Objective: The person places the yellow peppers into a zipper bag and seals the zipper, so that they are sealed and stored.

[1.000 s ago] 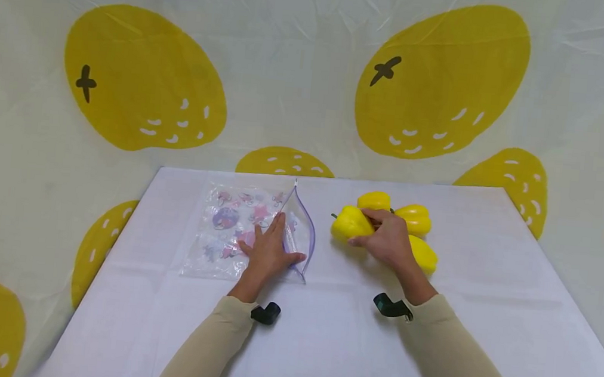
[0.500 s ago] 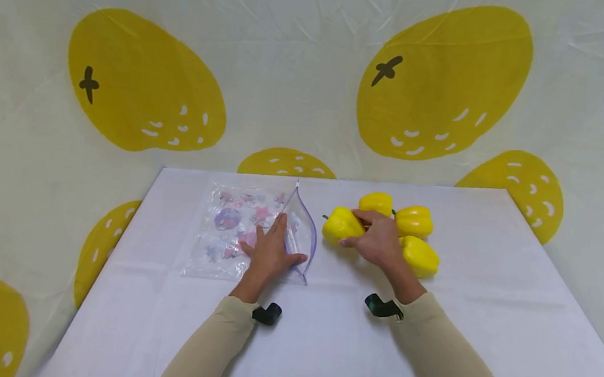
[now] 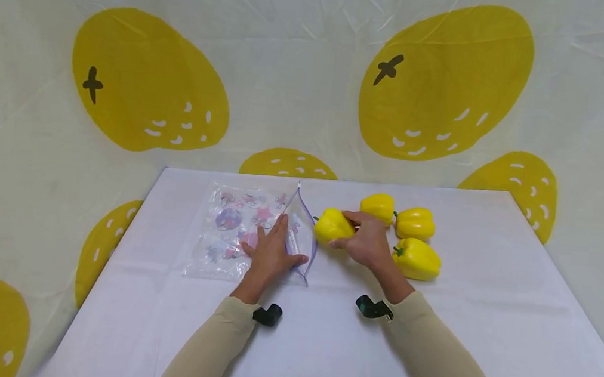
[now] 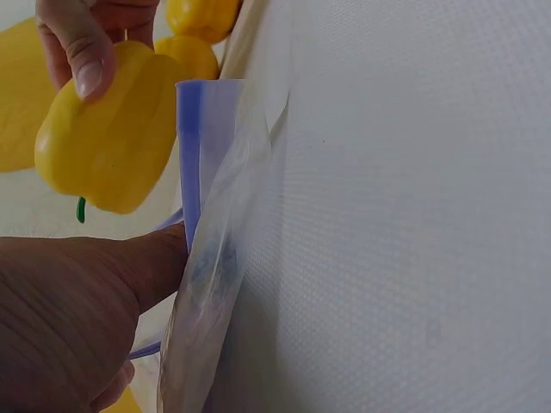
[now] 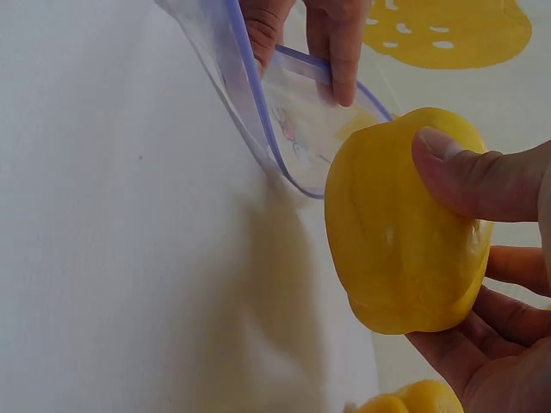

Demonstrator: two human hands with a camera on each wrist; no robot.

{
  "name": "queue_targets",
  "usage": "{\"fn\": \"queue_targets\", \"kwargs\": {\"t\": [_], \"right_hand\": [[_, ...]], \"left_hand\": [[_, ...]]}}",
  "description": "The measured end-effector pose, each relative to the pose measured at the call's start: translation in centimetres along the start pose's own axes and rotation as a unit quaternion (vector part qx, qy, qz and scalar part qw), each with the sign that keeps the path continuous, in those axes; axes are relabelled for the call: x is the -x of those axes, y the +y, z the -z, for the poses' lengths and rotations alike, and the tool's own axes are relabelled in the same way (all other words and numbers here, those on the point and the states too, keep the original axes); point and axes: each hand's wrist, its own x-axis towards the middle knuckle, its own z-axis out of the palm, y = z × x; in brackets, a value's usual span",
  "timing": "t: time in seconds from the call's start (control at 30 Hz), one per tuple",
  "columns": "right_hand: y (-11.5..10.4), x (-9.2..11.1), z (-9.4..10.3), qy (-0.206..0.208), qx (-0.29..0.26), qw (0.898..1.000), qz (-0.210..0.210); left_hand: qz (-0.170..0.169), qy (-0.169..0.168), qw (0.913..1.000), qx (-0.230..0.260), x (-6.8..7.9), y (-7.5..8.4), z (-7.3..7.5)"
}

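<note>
My right hand (image 3: pixel 366 242) grips a yellow bell pepper (image 5: pixel 405 232) between thumb and fingers, off the table, its green stem pointing left. In the head view the pepper (image 3: pixel 333 227) overlaps the purple zip edge of a clear zip bag (image 3: pixel 227 242) printed with pink and purple pictures. The bag lies flat, its mouth gaping to the right. Spread across the mouth is my left hand (image 3: pixel 271 254), fingers straight; in the left wrist view its thumb (image 4: pixel 159 267) touches the purple rim (image 4: pixel 191 155). Part of the bag's opening is hidden by that hand.
Three more yellow bell peppers stand to the right of my right hand: one at the back (image 3: pixel 377 207), one beside it (image 3: pixel 416 223) and one nearer (image 3: pixel 418 260). A white cloth covers the table (image 3: pixel 320 346). Behind hangs a curtain (image 3: pixel 302 63) with yellow fruit prints.
My right hand has carried the bell pepper leftward, away from the other peppers and up to the bag's mouth. The left hand has stayed in place on the bag.
</note>
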Motion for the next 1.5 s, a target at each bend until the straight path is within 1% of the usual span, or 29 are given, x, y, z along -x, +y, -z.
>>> {"fn": "queue_targets", "kwargs": {"t": [0.13, 0.23, 0.43, 0.73, 0.93, 1.03, 1.2, 1.43, 1.5], "right_hand": [[-0.1, -0.1, -0.7, 0.007, 0.004, 1.000, 0.026], [-0.3, -0.1, -1.3, 0.008, 0.005, 0.999, 0.037], [-0.9, -0.1, -2.5, 0.006, 0.005, 0.999, 0.037], [-1.4, -0.6, -3.5, 0.012, 0.029, 0.998, 0.050], [-1.5, -1.2, -4.3, 0.026, 0.031, 0.997, 0.059], [-1.5, -1.5, -4.6, 0.038, 0.034, 0.996, 0.068], [-1.7, -1.8, -5.3, 0.051, 0.038, 0.996, 0.061], [-2.5, -2.4, -6.2, 0.054, 0.040, 0.997, 0.037], [-2.7, -2.6, -6.3, 0.058, 0.044, 0.997, 0.039]], "left_hand": [[-0.002, 0.003, 1.0000, -0.001, -0.1, 0.0, -0.2], [-0.004, 0.003, 1.0000, 0.002, 0.0, -0.1, -0.3], [-0.007, -0.002, 0.9999, 0.008, 0.2, 0.1, -0.4], [-0.007, -0.011, 0.9999, 0.010, 0.5, 0.6, -0.1], [-0.003, -0.013, 0.9998, 0.011, 0.4, 0.5, 0.0], [-0.008, -0.008, 0.9999, 0.009, 0.4, 0.4, -0.1], [-0.020, -0.002, 0.9998, 0.006, 0.5, 0.3, -0.1], [-0.031, 0.011, 0.9994, 0.014, 0.5, 0.1, -0.1], [-0.032, 0.015, 0.9993, 0.011, 0.5, 0.1, -0.1]]}}
